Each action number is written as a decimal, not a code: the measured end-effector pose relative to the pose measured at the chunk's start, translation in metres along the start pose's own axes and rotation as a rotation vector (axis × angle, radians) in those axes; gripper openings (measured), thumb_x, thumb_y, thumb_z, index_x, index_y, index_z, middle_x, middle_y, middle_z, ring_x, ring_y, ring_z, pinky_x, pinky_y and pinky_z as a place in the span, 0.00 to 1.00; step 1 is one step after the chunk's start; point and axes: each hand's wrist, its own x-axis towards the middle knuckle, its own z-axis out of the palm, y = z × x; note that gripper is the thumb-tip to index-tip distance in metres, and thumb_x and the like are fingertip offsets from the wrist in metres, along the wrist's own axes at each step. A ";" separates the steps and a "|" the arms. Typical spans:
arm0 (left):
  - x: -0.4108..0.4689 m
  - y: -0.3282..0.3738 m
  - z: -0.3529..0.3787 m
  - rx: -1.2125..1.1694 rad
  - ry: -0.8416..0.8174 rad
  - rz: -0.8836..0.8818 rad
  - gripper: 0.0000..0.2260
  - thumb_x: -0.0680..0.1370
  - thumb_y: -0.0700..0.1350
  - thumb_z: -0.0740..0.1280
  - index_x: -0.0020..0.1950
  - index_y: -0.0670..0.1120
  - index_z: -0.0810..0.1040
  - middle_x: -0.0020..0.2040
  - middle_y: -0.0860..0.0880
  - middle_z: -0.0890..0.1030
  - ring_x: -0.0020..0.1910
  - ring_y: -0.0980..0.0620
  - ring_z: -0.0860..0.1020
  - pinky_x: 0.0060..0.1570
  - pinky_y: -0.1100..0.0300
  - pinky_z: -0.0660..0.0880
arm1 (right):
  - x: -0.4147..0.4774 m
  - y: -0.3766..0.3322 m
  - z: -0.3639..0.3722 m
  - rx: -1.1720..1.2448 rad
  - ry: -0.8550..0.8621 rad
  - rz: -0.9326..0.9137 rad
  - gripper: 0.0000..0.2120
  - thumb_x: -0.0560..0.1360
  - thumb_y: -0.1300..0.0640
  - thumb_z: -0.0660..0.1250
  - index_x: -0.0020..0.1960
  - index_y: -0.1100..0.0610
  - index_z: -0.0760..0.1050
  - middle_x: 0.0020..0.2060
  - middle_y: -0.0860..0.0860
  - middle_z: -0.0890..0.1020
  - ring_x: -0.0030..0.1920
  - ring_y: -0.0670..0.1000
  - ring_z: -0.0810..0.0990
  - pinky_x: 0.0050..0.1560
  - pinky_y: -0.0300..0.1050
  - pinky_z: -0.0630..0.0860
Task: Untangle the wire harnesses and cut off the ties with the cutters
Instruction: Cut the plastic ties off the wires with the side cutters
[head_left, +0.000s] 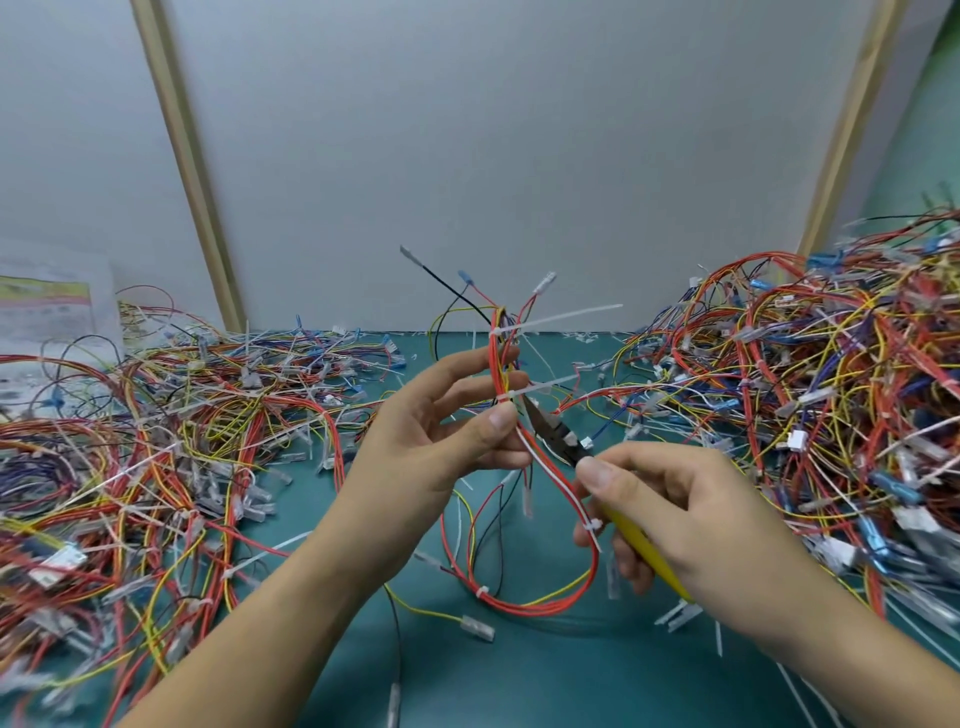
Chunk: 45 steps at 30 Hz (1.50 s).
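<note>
Right hand (691, 509) is gripping yellow-handled cutters (644, 552), jaws lying just beside the wire harness (498, 364); left hand (441, 431) fingers (501, 418) are pinching this red, yellow and white loop, white ties (530, 389) binding it.

Two bare forearms come in from the bottom edge and rise toward the middle. The left hand (441, 431) is held up with its palm facing right. Its thumb pinches a wire harness (519, 605) against the fingers, and the upper fingers stretch out behind the wires. The right hand (691, 509) sits slightly lower, its back toward the camera. Its fingers curl round the cutters (639, 546), thumb pressed on top. The hands are near each other, not touching.
</note>
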 end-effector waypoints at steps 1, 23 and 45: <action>0.000 -0.001 0.000 0.000 -0.009 0.001 0.16 0.77 0.38 0.68 0.65 0.45 0.77 0.60 0.43 0.82 0.41 0.49 0.83 0.45 0.59 0.81 | 0.000 -0.001 0.000 0.001 0.002 -0.002 0.16 0.70 0.40 0.67 0.40 0.52 0.82 0.35 0.56 0.85 0.27 0.55 0.77 0.29 0.54 0.77; -0.001 -0.001 0.000 -0.007 -0.039 0.007 0.16 0.78 0.39 0.69 0.65 0.45 0.78 0.61 0.43 0.82 0.40 0.49 0.82 0.44 0.60 0.80 | -0.003 -0.007 0.001 0.008 -0.013 0.036 0.16 0.71 0.41 0.66 0.40 0.52 0.83 0.36 0.57 0.85 0.26 0.54 0.77 0.29 0.51 0.77; -0.001 -0.002 -0.001 -0.028 -0.064 0.003 0.16 0.78 0.39 0.67 0.66 0.46 0.78 0.62 0.43 0.81 0.39 0.50 0.82 0.44 0.60 0.80 | -0.002 -0.003 0.001 0.062 -0.017 0.047 0.16 0.71 0.42 0.67 0.41 0.55 0.82 0.37 0.58 0.85 0.29 0.58 0.78 0.31 0.53 0.79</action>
